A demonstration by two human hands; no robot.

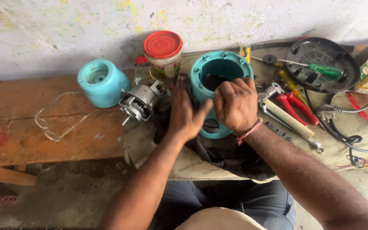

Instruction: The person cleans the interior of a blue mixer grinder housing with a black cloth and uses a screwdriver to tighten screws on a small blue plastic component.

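We hold the teal housing [220, 81] between both hands on the table [43, 136]. Left hand [187, 113] lies flat against its side, fingers together — right hand [235, 104] has fingers clamped over its front rim.

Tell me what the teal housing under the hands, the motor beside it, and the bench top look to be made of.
Teal housing: likely moulded plastic, smooth with a dull sheen and uniform colour, rim with moulded lugs. Motor: bare metal, grey and silvery, with a protruding shaft. Bench top: seems painted wood, worn orange-brown coat with scuffs and a seam between boards.
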